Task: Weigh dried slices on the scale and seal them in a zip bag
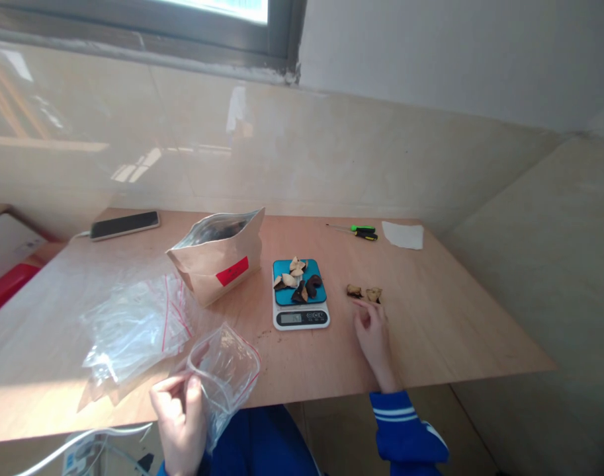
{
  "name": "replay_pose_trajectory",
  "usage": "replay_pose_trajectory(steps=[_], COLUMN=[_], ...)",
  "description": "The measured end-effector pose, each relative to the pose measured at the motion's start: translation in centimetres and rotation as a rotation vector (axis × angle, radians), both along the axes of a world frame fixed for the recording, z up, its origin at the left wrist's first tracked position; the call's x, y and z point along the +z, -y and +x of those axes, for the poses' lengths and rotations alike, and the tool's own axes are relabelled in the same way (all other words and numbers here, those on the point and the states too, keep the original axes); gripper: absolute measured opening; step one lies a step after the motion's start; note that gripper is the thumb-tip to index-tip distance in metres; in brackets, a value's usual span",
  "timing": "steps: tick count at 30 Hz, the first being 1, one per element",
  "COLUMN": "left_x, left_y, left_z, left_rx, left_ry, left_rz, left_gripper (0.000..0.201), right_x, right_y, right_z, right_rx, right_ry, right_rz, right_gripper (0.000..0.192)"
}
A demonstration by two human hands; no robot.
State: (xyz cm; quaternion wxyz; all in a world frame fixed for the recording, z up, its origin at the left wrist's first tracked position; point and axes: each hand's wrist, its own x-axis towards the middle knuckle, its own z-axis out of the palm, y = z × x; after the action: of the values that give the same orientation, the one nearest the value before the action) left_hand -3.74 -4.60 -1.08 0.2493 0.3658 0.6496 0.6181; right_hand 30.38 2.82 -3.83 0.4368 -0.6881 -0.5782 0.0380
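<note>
My left hand [178,416] holds a clear zip bag [225,370] open at its mouth, at the table's near edge. My right hand [374,334] rests on the table with its fingertips touching two small dried pieces [364,292] lying loose on the wood. Whether it grips one I cannot tell. Left of them stands a small digital scale [300,311] with a blue platform carrying several tan and dark dried pieces [298,279]. An open brown paper pouch [217,258] with a red label stands left of the scale.
A heap of clear zip bags [133,324] lies at the left. A phone [124,225] sits at the back left, a green-handled screwdriver [358,231] and a white paper [403,235] at the back right. A tiled wall rises behind the wooden table [455,317].
</note>
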Motion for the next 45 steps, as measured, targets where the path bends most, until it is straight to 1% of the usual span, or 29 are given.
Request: replay_pose_trajectory(steps=[2,4,6,8,11,14,16,18,20,22,25,27,30,32,34,37,39,42,45], left_x=[0.0,0.2,0.5,0.8,0.8,0.3,-0.1,-0.2,-0.1,0.3,0.5,0.3,-0.4,-0.7,-0.8,-0.7,-0.7,-0.6,-0.8], left_y=[-0.1,-0.1,-0.1,0.0,0.1,0.0,0.0,0.0,0.0,0.2,0.3,0.3,0.2,0.2,0.2,0.2,0.2,0.1,0.2], left_z=[-0.2,-0.3,-0.4,-0.4,-0.5,-0.6,-0.8,-0.9,-0.9,-0.7,-0.5,-0.7,-1.2,-1.5,-1.7,-1.7,-1.7,-1.8,-2.1], left_rx=[0.012,0.025,0.029,0.029,0.027,0.039,0.055,0.068,0.074,0.054,0.042,0.070,0.086,0.080,0.073,0.076,0.082,0.085,0.092], left_ry=[-0.002,0.002,0.008,0.009,0.003,-0.009,-0.014,-0.015,-0.018,-0.033,-0.072,-0.090,-0.087,-0.062,-0.038,-0.016,0.000,0.005,-0.006], left_rz=[0.007,0.011,0.011,0.008,0.009,0.002,-0.011,-0.022,-0.030,-0.062,-0.101,-0.094,-0.067,-0.048,-0.045,-0.056,-0.064,-0.072,-0.070], left_gripper=[0.030,0.031,0.030,0.031,0.032,0.034,0.035,0.036,0.034,0.026,0.017,0.020,0.031,0.038,0.040,0.042,0.043,0.044,0.044], right_x=[0.4,0.6,0.5,0.5,0.8,1.4,1.6,1.5,1.2,0.8,0.2,0.0,0.1,0.5,1.1,2.4,3.5,4.8,4.8], right_y=[-1.0,-1.4,-1.3,-1.0,-0.8,-1.1,-1.3,-1.1,-0.6,-0.1,0.6,0.6,-0.1,-0.9,-1.8,-3.1,-4.1,-5.7,-6.8], right_z=[0.6,1.6,2.7,3.6,4.4,4.7,4.8,4.9,4.8,4.6,4.3,4.1,4.0,3.9,4.0,4.0,3.8,3.1,2.5], right_rx=[-0.067,-0.166,-0.254,-0.308,-0.320,-0.242,-0.210,-0.248,-0.324,-0.358,-0.360,-0.368,-0.386,-0.394,-0.390,-0.352,-0.337,-0.305,-0.248], right_ry=[0.082,0.172,0.232,0.252,0.271,0.313,0.343,0.351,0.332,0.305,0.276,0.270,0.278,0.280,0.275,0.279,0.294,0.333,0.360], right_rz=[0.019,-0.007,-0.085,-0.181,-0.300,-0.383,-0.445,-0.521,-0.569,-0.553,-0.468,-0.431,-0.403,-0.401,-0.423,-0.463,-0.449,-0.372,-0.353], right_gripper=[0.028,0.031,0.036,0.043,0.052,0.058,0.065,0.072,0.074,0.069,0.057,0.055,0.054,0.052,0.048,0.035,0.027,0.027,0.028])
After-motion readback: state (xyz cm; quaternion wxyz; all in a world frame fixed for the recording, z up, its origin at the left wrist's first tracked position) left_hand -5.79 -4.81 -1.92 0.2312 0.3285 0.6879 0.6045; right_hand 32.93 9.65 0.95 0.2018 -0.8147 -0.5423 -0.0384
